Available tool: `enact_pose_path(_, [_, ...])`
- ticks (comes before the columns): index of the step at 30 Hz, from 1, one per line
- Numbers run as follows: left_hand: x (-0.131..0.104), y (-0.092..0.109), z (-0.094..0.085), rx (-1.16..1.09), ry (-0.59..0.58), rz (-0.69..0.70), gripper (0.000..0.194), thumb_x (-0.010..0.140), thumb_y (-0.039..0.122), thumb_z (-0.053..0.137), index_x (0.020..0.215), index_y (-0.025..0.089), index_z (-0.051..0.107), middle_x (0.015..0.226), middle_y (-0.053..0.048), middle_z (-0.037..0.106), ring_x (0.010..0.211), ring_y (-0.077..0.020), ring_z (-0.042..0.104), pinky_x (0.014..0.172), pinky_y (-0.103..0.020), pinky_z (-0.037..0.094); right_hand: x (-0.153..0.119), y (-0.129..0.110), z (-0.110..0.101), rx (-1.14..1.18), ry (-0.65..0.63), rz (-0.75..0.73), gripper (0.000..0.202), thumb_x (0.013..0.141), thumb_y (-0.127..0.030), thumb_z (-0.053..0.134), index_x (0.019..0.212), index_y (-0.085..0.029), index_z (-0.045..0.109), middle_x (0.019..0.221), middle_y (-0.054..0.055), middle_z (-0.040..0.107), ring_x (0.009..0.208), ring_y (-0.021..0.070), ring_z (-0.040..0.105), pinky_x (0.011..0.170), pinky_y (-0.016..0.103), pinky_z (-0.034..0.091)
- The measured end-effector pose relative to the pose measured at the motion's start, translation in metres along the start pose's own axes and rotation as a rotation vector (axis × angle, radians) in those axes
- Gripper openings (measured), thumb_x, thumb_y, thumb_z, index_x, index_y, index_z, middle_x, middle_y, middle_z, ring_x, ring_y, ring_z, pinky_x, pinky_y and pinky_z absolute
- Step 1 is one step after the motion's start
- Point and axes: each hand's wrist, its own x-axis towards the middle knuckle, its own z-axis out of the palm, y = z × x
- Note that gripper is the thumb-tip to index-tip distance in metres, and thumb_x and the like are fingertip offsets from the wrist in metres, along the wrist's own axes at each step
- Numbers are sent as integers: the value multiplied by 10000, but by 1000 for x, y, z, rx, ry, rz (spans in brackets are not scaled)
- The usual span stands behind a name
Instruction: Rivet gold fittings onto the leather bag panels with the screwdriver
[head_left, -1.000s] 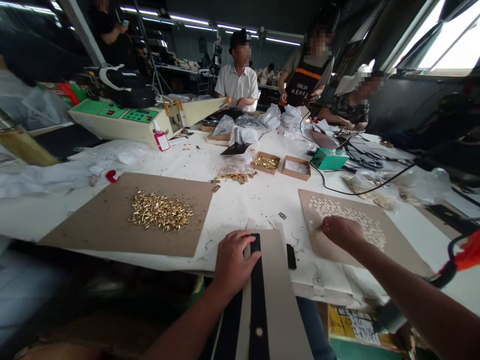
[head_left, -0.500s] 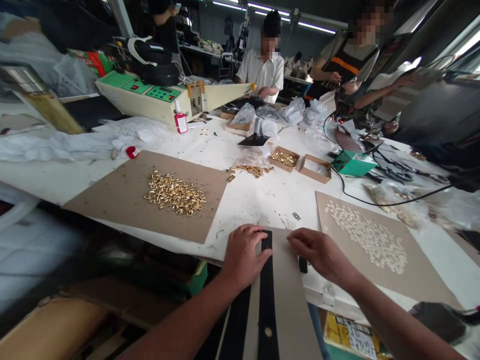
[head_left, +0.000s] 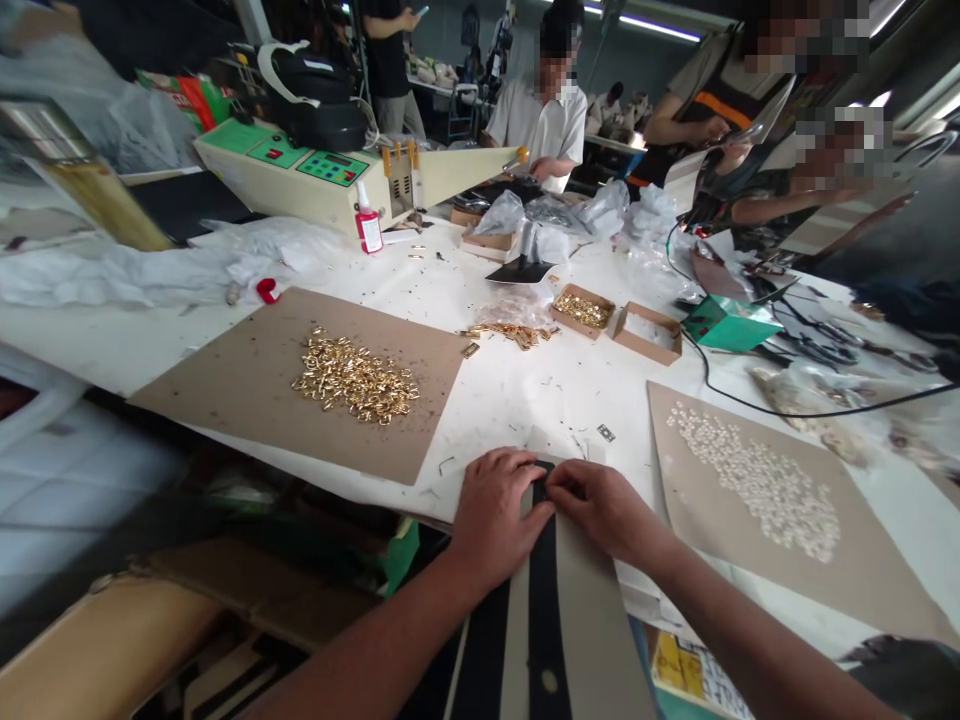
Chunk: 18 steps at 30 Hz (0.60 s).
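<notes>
A long black strip [head_left: 546,600] lies lengthwise on a grey-brown board [head_left: 592,620] at the table's near edge. My left hand [head_left: 495,515] rests over the strip's far end, thumb and fingers apart on either side of it. From the right, my right hand [head_left: 604,505] meets that same end with its fingertips pinched together; anything between them is too small to make out. The two hands nearly touch. A second black strip [head_left: 484,640] lies to the left, partly under my left forearm.
Gold metal pieces [head_left: 356,378] lie heaped on a left board [head_left: 225,350]. Small whitish pieces [head_left: 757,480] cover a right board [head_left: 885,580]. Farther back are small boxes [head_left: 649,333], a red bottle [head_left: 369,225], a machine [head_left: 300,165] and people [head_left: 544,130].
My right hand has moved left from the board's right side onto the strip's far end, beside my left hand. The view has shifted slightly.
</notes>
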Motion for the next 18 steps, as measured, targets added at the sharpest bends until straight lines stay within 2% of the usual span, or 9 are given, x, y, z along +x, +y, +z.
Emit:
enact_pose_path(8, [4, 0, -5, 37, -22, 18, 314, 844, 232, 804, 1152, 259, 746, 1332, -71, 736, 1303, -350, 618, 1098, -575, 496, 11, -7, 1, -43, 36, 92, 94, 827, -184, 633, 832, -232, 714, 753, -32, 708, 711, 153, 605, 648, 255, 388])
enact_pose_path(12, [6, -6, -3, 58, 13, 52, 316, 845, 226, 784, 1153, 295, 759, 1313, -55, 743, 1267, -348, 645, 1067, -584, 524, 8, -7, 3, 27, 137, 76, 94, 824, -189, 646, 849, -228, 727, 778, -27, 717, 737, 156, 622, 669, 255, 404])
enact_pose_path(15, [7, -8, -1, 66, 31, 77, 286, 845, 210, 780, 1114, 306, 775, 1293, -50, 749, 1242, -338, 662, 1047, -571, 540, -9, -10, 4, 241, 243, 13, 113, 904, -288, 633, 903, -215, 719, 822, -3, 722, 779, 173, 644, 715, 266, 456])
enact_pose_path(18, [7, -7, -1, 80, 41, 89, 245, 843, 194, 785, 1072, 282, 782, 1270, -56, 756, 1224, -326, 671, 1044, -554, 540, -54, -7, 7, 456, 387, -16, 307, 979, -502, 608, 1002, -209, 696, 857, 29, 716, 782, 199, 651, 706, 286, 504])
